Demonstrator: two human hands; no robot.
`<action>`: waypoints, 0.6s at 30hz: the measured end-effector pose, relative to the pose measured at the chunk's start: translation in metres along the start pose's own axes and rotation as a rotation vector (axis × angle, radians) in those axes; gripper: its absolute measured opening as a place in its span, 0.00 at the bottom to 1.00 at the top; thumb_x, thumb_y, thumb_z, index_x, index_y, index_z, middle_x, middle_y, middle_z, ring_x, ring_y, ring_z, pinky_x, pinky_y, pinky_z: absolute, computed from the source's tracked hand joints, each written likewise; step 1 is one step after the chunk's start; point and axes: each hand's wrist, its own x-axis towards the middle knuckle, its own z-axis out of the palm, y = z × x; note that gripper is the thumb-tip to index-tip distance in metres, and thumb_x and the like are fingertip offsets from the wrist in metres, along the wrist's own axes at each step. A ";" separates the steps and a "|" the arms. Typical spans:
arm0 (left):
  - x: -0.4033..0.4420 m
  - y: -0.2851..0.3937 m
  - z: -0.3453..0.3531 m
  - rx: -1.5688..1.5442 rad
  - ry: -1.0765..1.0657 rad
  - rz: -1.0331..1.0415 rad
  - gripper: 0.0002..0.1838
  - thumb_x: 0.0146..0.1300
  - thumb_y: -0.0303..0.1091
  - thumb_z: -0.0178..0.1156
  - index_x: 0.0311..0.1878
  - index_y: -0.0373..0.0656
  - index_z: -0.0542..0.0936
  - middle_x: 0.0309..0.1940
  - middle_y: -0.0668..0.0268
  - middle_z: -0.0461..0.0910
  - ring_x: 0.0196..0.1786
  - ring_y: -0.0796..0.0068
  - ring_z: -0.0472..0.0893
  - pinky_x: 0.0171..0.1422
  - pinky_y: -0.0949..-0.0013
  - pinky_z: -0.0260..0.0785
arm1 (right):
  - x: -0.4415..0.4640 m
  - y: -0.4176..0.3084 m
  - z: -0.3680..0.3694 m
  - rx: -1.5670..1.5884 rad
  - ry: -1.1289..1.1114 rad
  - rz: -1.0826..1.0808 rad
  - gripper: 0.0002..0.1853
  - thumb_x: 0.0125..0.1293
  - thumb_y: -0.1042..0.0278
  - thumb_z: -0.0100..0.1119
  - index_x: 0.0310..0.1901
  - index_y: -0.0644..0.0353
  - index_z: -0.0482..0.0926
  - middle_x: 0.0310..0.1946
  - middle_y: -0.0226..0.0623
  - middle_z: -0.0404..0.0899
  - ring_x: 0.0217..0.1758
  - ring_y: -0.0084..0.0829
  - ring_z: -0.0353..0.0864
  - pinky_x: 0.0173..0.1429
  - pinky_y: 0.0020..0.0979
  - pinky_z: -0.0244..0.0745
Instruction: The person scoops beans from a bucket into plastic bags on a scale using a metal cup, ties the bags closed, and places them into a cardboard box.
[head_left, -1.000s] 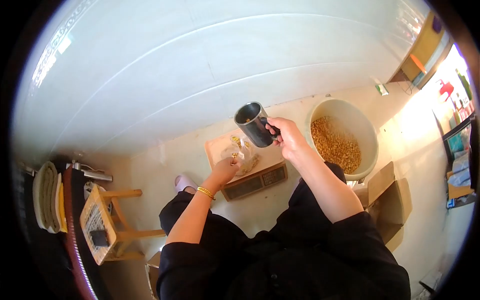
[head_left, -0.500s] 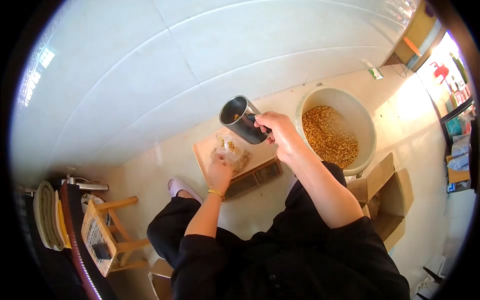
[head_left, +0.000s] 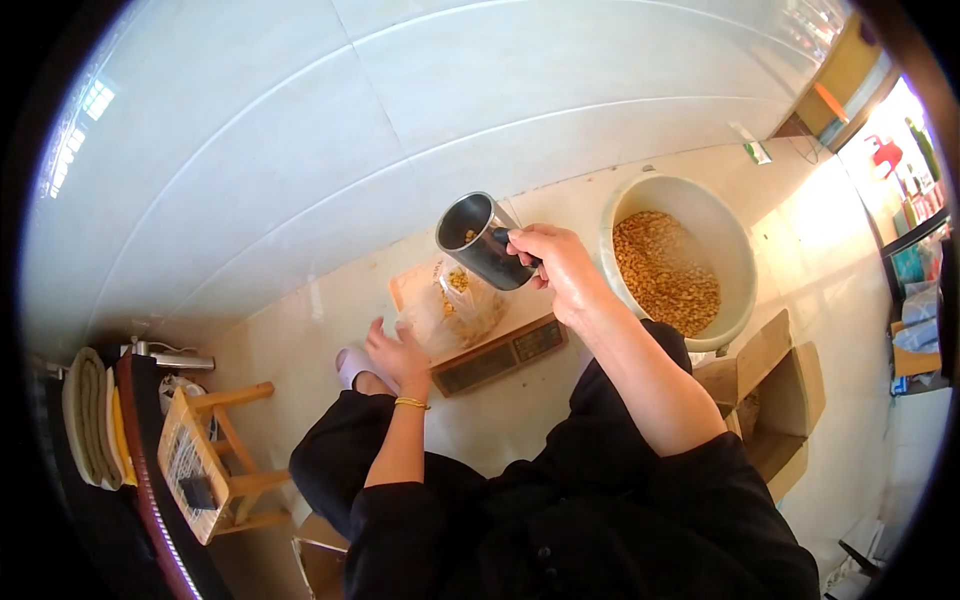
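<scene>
My right hand [head_left: 553, 262] is closed round the black handle of a dark metal mug [head_left: 488, 258]. The mug is tilted with its mouth to the upper left, and a few yellow pieces show inside. Below it, a clear plastic bag [head_left: 467, 312] holding some yellow-brown pieces sits on the platform of a scale [head_left: 500, 360]. Just left of the bag, my left hand [head_left: 398, 355] is empty with its fingers apart. To the right stands a large pale bucket [head_left: 737, 250], partly filled with golden kernel-like pieces [head_left: 662, 270].
An open cardboard box [head_left: 785, 400] stands on the floor below the bucket. At lower left are a wooden stool [head_left: 190, 455] with a dark object on it and folded cloths [head_left: 90, 420]. A tiled wall [head_left: 250, 130] rises beyond the scale.
My left hand has let go of the bag and moved left, its fingers spreading. The bag stands looser on the scale. My right hand and the mug have barely moved.
</scene>
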 end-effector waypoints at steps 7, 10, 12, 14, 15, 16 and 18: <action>-0.014 0.074 0.020 -0.279 -0.537 -0.066 0.19 0.59 0.28 0.56 0.54 0.36 0.70 0.43 0.54 0.75 0.50 0.55 0.74 0.54 0.57 0.66 | 0.002 0.002 0.001 0.038 0.012 -0.012 0.09 0.58 0.58 0.59 0.26 0.53 0.77 0.24 0.23 0.69 0.28 0.18 0.61 0.35 0.26 0.55; -0.038 0.095 0.025 -0.139 -0.749 0.096 0.23 0.59 0.32 0.57 0.59 0.38 0.68 0.49 0.54 0.74 0.54 0.53 0.72 0.57 0.55 0.65 | 0.003 0.002 0.000 0.020 0.026 0.014 0.09 0.58 0.58 0.59 0.27 0.53 0.77 0.24 0.23 0.70 0.28 0.18 0.61 0.35 0.26 0.55; -0.057 0.124 0.010 -0.040 -0.877 0.458 0.26 0.60 0.34 0.57 0.62 0.39 0.66 0.54 0.52 0.73 0.58 0.52 0.71 0.61 0.53 0.63 | 0.004 0.002 -0.002 -0.006 0.016 0.017 0.09 0.58 0.59 0.59 0.27 0.54 0.77 0.24 0.23 0.70 0.28 0.18 0.61 0.35 0.26 0.55; -0.072 0.137 -0.001 0.285 -1.183 0.555 0.32 0.62 0.41 0.55 0.69 0.45 0.60 0.65 0.52 0.65 0.65 0.46 0.64 0.69 0.43 0.52 | 0.005 0.001 0.001 -0.006 0.009 0.023 0.09 0.58 0.59 0.59 0.27 0.54 0.77 0.24 0.23 0.70 0.29 0.18 0.62 0.35 0.26 0.55; -0.072 0.130 0.001 0.288 -1.177 0.555 0.32 0.62 0.41 0.55 0.69 0.45 0.60 0.65 0.52 0.65 0.65 0.46 0.64 0.69 0.43 0.52 | 0.006 0.000 0.001 -0.005 0.008 0.025 0.09 0.58 0.59 0.59 0.27 0.54 0.77 0.24 0.23 0.70 0.29 0.18 0.62 0.35 0.26 0.55; -0.071 0.119 0.006 0.290 -1.088 0.582 0.34 0.63 0.43 0.55 0.70 0.48 0.58 0.67 0.51 0.61 0.67 0.44 0.61 0.70 0.39 0.45 | 0.006 0.000 0.002 -0.002 0.004 0.023 0.09 0.58 0.59 0.59 0.27 0.54 0.77 0.24 0.23 0.70 0.29 0.18 0.62 0.35 0.26 0.55; -0.062 0.098 0.014 0.300 -0.994 0.616 0.35 0.64 0.45 0.54 0.72 0.50 0.56 0.70 0.51 0.57 0.69 0.42 0.58 0.71 0.34 0.39 | 0.005 0.001 0.006 0.033 -0.006 -0.027 0.09 0.58 0.59 0.59 0.27 0.54 0.77 0.25 0.23 0.70 0.29 0.18 0.63 0.34 0.26 0.55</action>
